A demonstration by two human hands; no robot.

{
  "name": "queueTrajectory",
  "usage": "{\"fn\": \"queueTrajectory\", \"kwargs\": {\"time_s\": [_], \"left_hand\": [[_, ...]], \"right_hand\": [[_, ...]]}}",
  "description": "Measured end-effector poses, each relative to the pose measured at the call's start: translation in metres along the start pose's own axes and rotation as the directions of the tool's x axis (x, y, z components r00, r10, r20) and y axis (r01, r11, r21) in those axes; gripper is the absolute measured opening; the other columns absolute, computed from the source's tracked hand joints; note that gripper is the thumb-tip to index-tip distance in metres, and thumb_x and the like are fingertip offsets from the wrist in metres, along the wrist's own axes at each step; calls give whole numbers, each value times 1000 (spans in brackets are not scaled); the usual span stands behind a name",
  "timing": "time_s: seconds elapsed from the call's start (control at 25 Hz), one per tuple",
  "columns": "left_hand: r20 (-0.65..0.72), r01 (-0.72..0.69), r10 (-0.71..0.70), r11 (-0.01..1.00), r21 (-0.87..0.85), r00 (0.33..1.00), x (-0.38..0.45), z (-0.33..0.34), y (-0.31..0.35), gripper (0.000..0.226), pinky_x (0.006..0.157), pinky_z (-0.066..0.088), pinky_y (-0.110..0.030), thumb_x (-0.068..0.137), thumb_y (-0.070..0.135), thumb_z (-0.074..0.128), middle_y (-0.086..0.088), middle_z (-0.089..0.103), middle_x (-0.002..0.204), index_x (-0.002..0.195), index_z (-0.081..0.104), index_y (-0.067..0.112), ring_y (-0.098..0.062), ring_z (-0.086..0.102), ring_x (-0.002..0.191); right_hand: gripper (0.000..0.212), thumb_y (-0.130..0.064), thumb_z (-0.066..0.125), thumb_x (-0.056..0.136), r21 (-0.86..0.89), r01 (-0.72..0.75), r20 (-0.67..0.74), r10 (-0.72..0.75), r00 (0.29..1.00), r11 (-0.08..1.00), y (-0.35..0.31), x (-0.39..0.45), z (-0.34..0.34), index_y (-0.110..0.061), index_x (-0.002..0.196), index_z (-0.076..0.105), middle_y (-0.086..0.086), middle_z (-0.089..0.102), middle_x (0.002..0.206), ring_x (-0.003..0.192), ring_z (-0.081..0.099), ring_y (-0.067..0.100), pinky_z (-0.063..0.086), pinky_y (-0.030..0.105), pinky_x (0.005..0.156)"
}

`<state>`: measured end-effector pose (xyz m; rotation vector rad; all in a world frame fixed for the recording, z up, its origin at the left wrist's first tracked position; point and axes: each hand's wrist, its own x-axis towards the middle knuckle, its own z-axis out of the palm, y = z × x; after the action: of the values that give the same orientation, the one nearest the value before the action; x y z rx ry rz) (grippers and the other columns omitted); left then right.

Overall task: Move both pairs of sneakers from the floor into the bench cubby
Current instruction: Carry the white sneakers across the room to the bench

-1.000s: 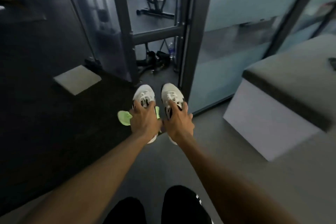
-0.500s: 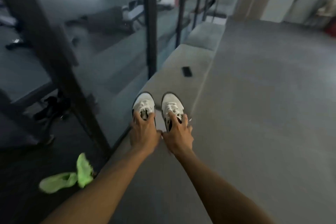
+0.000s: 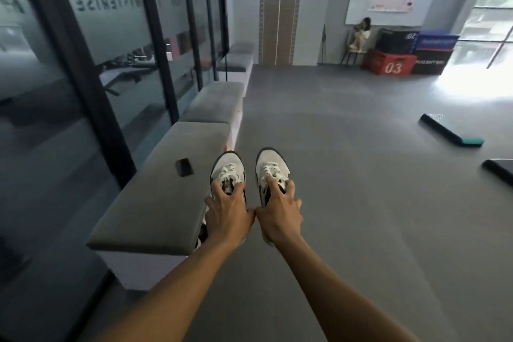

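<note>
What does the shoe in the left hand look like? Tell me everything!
The left shoe is a white sneaker with a dark sole edge around the toe, white laces and dark patches near the opening. It looks like mesh or leather, though that is hard to tell. It is held in the air, toe pointing away, over the front edge of the grey bench. The left hand grips it at the opening, fingers tucked inside. Its heel is hidden by the hand.

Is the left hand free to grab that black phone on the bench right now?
Probably not. The left hand is closed on a white sneaker, so it has no free fingers. The phone lies uncovered on the bench, just left of that sneaker, with nothing between them.
</note>
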<state>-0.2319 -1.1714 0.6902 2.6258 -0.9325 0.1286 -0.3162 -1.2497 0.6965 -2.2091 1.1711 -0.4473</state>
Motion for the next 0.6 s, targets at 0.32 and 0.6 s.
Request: {"fn": "queueTrajectory", "kwargs": {"time_s": [0.32,0.6], "left_hand": [[32,-150,151,988,-18,988,112,61,109,63,77,50,-42,81,53,66,-14,23,144,137,41,36,-37,48,111],[-16,-198,197,979,-41,980,316,93,135,61,78,52,-43,83,49,65,-14,24,141,137,41,34,-38,47,113]], "right_hand": [[77,-13,59,85,-11,-132,-65,131,989,991,68,135,-47,-48,144,26,7,10,163,128,36,41,43,59,96],[73,-16,58,86,-7,-99,-133,97,986,995,29,331,-45,-46,145,27,7,11,163,130,35,42,43,60,96]]}}
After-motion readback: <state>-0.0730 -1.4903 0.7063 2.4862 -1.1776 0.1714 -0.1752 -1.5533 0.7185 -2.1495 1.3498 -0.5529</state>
